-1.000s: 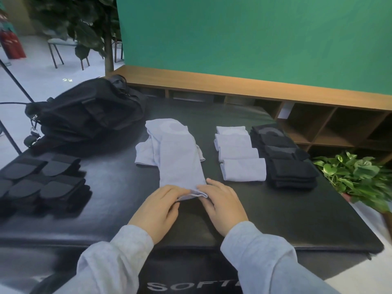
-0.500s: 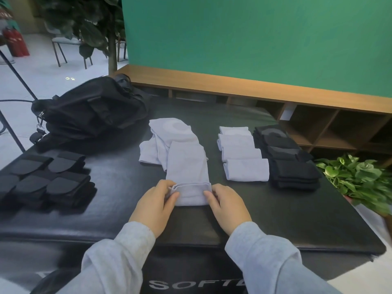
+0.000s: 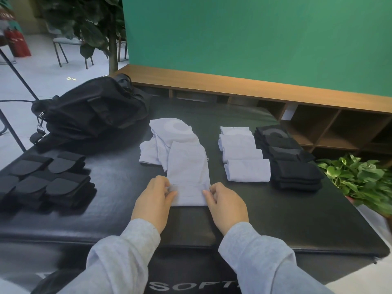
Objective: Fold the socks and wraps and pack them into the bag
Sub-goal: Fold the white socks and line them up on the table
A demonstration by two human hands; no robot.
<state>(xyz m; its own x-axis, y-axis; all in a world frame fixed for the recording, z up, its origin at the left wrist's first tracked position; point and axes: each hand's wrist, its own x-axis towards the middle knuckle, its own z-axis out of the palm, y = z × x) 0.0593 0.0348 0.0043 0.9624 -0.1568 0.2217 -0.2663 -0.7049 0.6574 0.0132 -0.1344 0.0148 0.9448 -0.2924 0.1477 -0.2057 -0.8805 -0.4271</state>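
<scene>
Nearest, the left hand [image 3: 153, 197] and the right hand [image 3: 225, 200] sit at either side of a pale sock [image 3: 188, 177] on the black padded table [image 3: 275, 219]. Each hand pinches a side edge of the sock's near end, fingers curled onto the cloth, where a first fold has been turned over. The rest of that sock lies flat, stretching away from the person, so this fold looks only begun.

To the left, at middle distance, lie the black wraps [image 3: 44, 183], grouped in rolled or folded bundles; whether they are finished I cannot tell. Just behind the sock in hand, a loose heap of pale socks [image 3: 167, 136] waits unfolded. To the right, a row of four folded pale socks [image 3: 244, 153] lies beside a stack of folded black socks [image 3: 290, 162], touching or nearly so.

Far left, the black bag [image 3: 91, 113] rests on the table, and nothing from these piles appears packed in it yet. By my judgement folding is well past halfway, and all the packing remains.
</scene>
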